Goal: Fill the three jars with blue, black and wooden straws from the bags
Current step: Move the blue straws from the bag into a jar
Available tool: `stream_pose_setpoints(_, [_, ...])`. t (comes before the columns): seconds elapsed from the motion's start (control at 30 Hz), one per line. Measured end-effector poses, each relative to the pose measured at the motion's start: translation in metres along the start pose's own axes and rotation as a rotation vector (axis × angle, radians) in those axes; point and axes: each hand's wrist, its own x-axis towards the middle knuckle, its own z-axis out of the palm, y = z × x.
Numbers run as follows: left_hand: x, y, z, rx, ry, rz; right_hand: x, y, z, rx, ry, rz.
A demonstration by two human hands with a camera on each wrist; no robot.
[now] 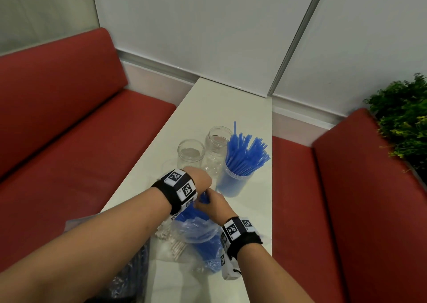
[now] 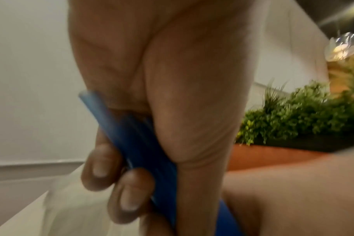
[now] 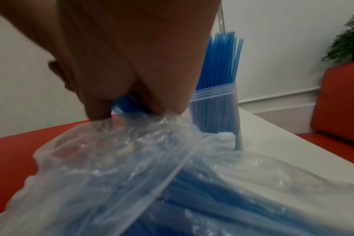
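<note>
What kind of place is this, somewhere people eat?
Probably a café or diner booth. Red padded benches face each other across a narrow white table, a green plant sits behind one seat, and jars are being stocked with blue straws.

Looks like a café or diner booth. Two red padded benches (image 1: pixel 69 122) face each other across a narrow white table (image 1: pixel 219 104), set end-on against pale wall panels (image 1: pixel 184 25) split by a grey metal strip (image 1: pixel 298 35). Behind the right-hand bench (image 1: pixel 360 198) sits a planter of green foliage (image 1: pixel 402 118). On the table stand clear jars (image 1: pixel 190 155), one packed with blue straws (image 1: pixel 245 155), plus plastic bags of straws (image 1: pixel 198 233), in keeping with a drinks counter.
</note>
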Motion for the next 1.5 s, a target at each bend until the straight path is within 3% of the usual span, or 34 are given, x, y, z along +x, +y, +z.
stream_pose_setpoints(0.13, [-0.019, -0.010, -0.032, -0.051, 0.200, 0.065, -0.002, -0.005, 0.000, 0.283, 0.059, -0.021])
stream_pose_setpoints(0.23, [-0.018, -0.018, -0.040, -0.261, 0.479, 0.141, 0.001, -0.009, -0.006, 0.388, 0.160, -0.041])
stream_pose_setpoints(0.33, [-0.015, -0.013, -0.035, -0.445, 0.611, 0.244, 0.009, -0.022, -0.014, 0.496, 0.221, -0.024])
stream_pose_setpoints(0.4, [-0.016, -0.012, -0.032, -0.758, 0.733, 0.329, 0.011, -0.032, -0.024, 0.535, 0.244, -0.029])
stream_pose_setpoints(0.47, [-0.019, -0.017, -0.034, -1.270, 0.909, 0.373, 0.005, -0.041, -0.039, 0.615, 0.275, -0.109])
stream_pose_setpoints(0.53, [-0.015, -0.026, -0.034, -1.670, 1.011, 0.328, -0.005, -0.054, -0.061, 0.695, 0.354, -0.187])
stream_pose_setpoints(0.57, [-0.010, -0.028, -0.031, -1.791, 0.967, 0.275, -0.010, -0.063, -0.074, 0.727, 0.403, -0.208])
stream_pose_setpoints(0.6, [-0.006, -0.028, -0.026, -1.879, 0.837, 0.226, -0.014, -0.073, -0.086, 0.748, 0.449, -0.222])
stream_pose_setpoints(0.73, [0.010, -0.015, 0.008, -2.122, 0.084, 0.160, -0.022, -0.106, -0.118, 0.831, 0.456, -0.377])
stream_pose_setpoints(0.83, [0.015, -0.007, 0.021, -2.416, -0.141, 0.139, -0.022, -0.112, -0.122, 0.800, 0.439, -0.427])
stream_pose_setpoints(0.9, [0.019, -0.006, 0.022, -2.582, -0.181, 0.124, -0.022, -0.110, -0.121, 0.781, 0.447, -0.422])
stream_pose_setpoints(1.0, [0.023, -0.008, 0.021, -2.651, -0.173, 0.073, -0.023, -0.106, -0.121, 0.785, 0.477, -0.447])
stream_pose_setpoints(1.1, [0.025, -0.008, 0.025, -2.589, -0.198, 0.009, -0.021, -0.102, -0.118, 0.822, 0.497, -0.447])
stream_pose_setpoints(1.23, [0.030, -0.006, 0.037, -2.403, -0.200, 0.049, -0.017, -0.090, -0.111, 0.909, 0.429, -0.393])
stream_pose_setpoints(1.37, [0.035, -0.009, 0.052, -2.340, -0.117, -0.035, -0.015, -0.076, -0.119, 1.006, 0.421, -0.375])
stream_pose_setpoints(1.5, [0.046, -0.006, 0.062, -2.164, 0.097, -0.141, -0.010, -0.063, -0.127, 0.979, 0.429, -0.318])
